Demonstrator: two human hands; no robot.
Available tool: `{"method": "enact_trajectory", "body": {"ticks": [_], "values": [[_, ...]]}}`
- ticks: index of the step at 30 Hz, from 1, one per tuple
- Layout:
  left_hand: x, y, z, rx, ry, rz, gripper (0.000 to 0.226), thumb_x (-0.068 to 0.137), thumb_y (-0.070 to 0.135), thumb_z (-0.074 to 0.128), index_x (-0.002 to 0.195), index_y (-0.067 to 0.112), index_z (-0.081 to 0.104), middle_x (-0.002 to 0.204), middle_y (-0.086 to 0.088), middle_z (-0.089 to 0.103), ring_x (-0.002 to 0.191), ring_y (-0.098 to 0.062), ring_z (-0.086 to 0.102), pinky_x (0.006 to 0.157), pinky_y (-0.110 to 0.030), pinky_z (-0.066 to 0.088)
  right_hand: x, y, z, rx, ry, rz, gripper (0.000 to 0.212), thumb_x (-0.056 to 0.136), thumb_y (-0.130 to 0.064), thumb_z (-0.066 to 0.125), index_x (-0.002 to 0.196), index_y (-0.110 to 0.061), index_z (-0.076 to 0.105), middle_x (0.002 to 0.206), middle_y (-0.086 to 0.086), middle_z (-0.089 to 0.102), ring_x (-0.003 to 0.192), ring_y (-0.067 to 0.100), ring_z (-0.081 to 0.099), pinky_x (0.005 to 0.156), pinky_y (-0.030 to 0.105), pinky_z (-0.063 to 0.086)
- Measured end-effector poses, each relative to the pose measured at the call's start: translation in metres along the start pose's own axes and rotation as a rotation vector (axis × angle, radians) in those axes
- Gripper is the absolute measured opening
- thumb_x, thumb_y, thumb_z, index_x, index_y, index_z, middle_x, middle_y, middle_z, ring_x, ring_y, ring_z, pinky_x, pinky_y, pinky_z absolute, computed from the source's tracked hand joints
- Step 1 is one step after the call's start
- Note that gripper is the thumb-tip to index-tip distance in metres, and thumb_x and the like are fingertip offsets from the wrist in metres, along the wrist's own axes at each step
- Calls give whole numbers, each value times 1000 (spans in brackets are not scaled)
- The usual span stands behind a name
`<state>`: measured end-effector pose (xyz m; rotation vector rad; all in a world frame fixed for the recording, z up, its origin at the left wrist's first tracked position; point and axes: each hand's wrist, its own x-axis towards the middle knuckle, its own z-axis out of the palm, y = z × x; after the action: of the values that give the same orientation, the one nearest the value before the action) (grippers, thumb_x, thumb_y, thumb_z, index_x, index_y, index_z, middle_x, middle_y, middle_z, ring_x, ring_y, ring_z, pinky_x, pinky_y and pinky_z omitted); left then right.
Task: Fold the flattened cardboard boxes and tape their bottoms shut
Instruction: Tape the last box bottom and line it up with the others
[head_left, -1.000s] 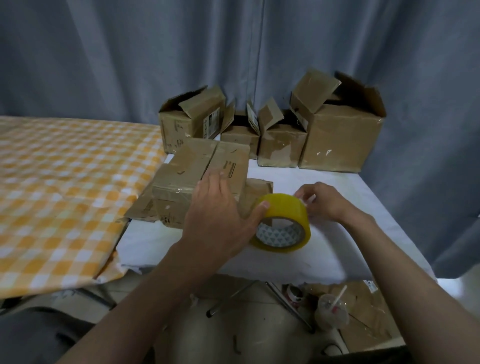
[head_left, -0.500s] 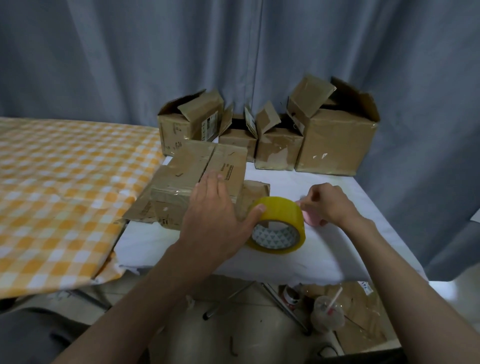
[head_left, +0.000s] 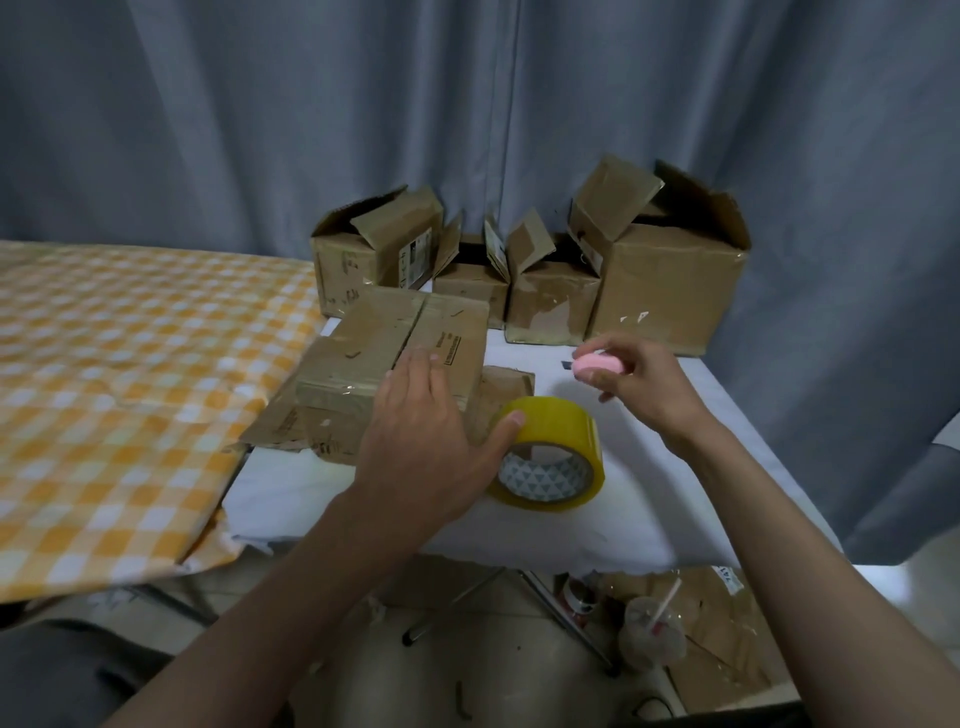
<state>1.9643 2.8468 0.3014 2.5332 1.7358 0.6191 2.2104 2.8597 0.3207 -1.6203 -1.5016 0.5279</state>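
Head view: the right hand (head_left: 644, 384) has lifted off the white table (head_left: 597, 525) since half a second ago and now hangs above it, fingers curled round a small pink object (head_left: 597, 364), probably a cutter, though it is too blurred to be sure. A second ago that hand was low beside the tape roll (head_left: 548, 457) with no pink thing in view. The left hand (head_left: 421, 441) has barely moved: its straight fingers lie flat on the folded box (head_left: 395, 364) and its thumb touches the top of the roll, gripping nothing. The roll stands on edge on the table, just right of the box. I judge that the box is upside down with its bottom flaps folded, being held steady for taping, and that the pink tool is being readied to cut the tape. Four boxes (head_left: 665, 280) with open flaps stand in a row at the back by the curtain (head_left: 260, 130); they look finished. A checked cloth (head_left: 130, 374) covers the surface to the left. Nothing blocks the seam, but the roll, untouched by the right hand, could tip or roll away.
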Motion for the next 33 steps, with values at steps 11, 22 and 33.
{"method": "enact_trajectory", "body": {"ticks": [11, 22, 33], "values": [[0, 0, 0, 13, -13, -16, 115, 76, 83, 7, 155, 0, 15, 163, -16, 16, 151, -26, 12, 124, -39, 9, -14, -36, 11, 242, -226, -275, 17, 87, 5, 69, 103, 0, 70, 100, 16, 72, 91, 32, 69, 78, 35, 57], [-1, 1, 0, 13, -35, -17, 111, 79, 81, 11, 156, 0, 12, 164, -17, 12, 152, -26, 9, 125, -40, 9, -18, -53, 18, 321, -264, -233, 22, 84, 5, 72, 104, -3, 73, 112, 5, 73, 107, 15, 68, 87, 25, 56], [1, 0, -1, 11, -38, -19, 113, 78, 82, 9, 155, 0, 13, 164, -16, 13, 152, -26, 9, 124, -42, 11, -17, -58, 17, 191, -385, -415, 15, 85, 11, 66, 90, 0, 74, 104, 11, 71, 99, 23, 70, 89, 33, 57]]}}
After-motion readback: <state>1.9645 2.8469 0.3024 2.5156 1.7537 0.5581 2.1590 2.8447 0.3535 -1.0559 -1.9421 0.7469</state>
